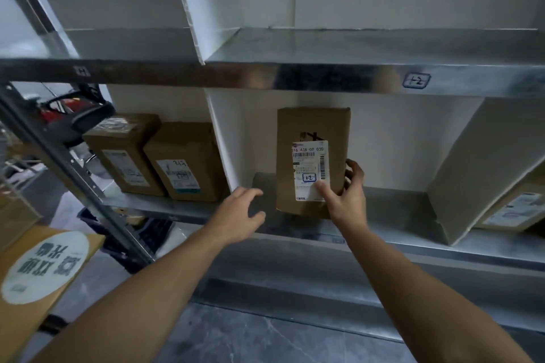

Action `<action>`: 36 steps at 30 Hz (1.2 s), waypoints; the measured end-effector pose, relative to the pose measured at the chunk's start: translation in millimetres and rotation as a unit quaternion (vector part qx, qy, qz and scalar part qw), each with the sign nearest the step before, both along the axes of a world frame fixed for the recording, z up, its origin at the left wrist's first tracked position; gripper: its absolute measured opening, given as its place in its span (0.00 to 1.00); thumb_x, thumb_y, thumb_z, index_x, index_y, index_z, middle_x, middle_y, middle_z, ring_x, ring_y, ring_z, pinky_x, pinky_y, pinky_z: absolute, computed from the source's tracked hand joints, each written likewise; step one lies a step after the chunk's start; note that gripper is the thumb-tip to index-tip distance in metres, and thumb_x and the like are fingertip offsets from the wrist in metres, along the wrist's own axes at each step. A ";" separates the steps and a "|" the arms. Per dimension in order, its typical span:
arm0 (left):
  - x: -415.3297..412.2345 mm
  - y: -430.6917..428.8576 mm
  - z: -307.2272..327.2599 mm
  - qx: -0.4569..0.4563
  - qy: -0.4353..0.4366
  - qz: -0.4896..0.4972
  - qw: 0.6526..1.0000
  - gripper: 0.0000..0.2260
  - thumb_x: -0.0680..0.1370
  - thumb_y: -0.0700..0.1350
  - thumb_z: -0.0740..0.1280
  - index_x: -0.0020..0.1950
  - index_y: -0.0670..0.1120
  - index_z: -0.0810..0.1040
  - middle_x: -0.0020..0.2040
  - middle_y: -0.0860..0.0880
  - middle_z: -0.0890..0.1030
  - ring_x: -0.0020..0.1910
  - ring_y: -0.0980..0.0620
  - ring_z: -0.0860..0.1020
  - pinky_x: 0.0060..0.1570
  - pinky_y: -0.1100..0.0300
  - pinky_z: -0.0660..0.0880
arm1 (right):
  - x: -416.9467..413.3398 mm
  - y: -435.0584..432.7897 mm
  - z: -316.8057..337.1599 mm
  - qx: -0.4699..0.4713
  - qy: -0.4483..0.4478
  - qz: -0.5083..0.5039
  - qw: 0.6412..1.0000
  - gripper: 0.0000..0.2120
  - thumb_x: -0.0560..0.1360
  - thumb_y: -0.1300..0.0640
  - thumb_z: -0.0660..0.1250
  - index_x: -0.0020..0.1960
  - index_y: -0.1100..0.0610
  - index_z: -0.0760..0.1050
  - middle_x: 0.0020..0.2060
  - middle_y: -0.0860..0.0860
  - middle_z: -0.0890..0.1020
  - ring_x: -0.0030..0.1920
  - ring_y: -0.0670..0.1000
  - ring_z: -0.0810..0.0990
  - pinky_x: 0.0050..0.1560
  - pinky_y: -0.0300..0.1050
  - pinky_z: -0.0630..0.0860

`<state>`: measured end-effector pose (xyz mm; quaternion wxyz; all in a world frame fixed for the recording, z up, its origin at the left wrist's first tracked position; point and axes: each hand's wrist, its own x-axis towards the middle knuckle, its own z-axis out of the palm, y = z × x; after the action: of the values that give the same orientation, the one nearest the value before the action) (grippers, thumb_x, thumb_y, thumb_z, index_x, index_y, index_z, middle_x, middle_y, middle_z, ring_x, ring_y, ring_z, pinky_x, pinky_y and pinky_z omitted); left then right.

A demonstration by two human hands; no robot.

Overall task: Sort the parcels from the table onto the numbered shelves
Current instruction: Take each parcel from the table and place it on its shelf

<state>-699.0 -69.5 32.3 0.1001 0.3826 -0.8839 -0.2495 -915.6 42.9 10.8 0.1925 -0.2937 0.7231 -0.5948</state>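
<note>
A brown cardboard parcel [309,132] with a white label marked 2-2 stands upright in the middle compartment of the lower metal shelf [398,200]. My right hand [345,194] grips its lower right corner, thumb on the label and fingers round the side. My left hand [239,209] hovers just left of the parcel with relaxed, spread fingers, holding nothing. Two more brown parcels [126,153] [185,162] stand in the compartment to the left.
White dividers [227,138] [460,174] bound the middle compartment. Another labelled parcel [513,209] lies in the right compartment. The upper shelf edge [324,76] carries a 1-2 tag [416,80]. A brown box with a round white sticker [44,265] sits at lower left.
</note>
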 end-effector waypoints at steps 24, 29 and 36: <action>8.5 -24.9 -25.7 0.033 0.013 -0.009 0.999 0.23 0.79 0.51 0.66 0.73 0.52 0.67 0.69 0.54 0.68 0.65 0.54 0.70 0.62 0.57 0.70 | 2.3 -30.5 -40.7 0.008 -0.038 0.006 0.999 0.40 0.71 0.56 0.78 0.74 0.46 0.59 0.69 0.50 0.73 0.68 0.51 0.74 0.65 0.52 0.77; 11.6 -24.2 -27.4 0.029 0.026 -0.006 0.999 0.22 0.79 0.51 0.66 0.72 0.52 0.69 0.67 0.55 0.69 0.63 0.56 0.71 0.59 0.59 0.71 | 0.3 -34.3 -44.7 0.000 -0.037 0.016 0.999 0.42 0.69 0.56 0.79 0.74 0.45 0.59 0.70 0.46 0.72 0.69 0.48 0.72 0.67 0.51 0.74; 13.1 -20.0 -32.2 0.031 0.043 0.001 0.999 0.20 0.78 0.51 0.67 0.70 0.52 0.71 0.65 0.55 0.70 0.61 0.56 0.72 0.57 0.62 0.69 | -4.2 -32.5 -45.6 -0.008 -0.048 0.037 0.998 0.39 0.70 0.58 0.79 0.71 0.42 0.60 0.62 0.40 0.72 0.65 0.44 0.73 0.64 0.46 0.75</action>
<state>-685.9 -89.5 0.1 0.1266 0.3757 -0.8702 -0.2924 -919.9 10.4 -34.8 0.2460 -0.2928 0.6974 -0.6062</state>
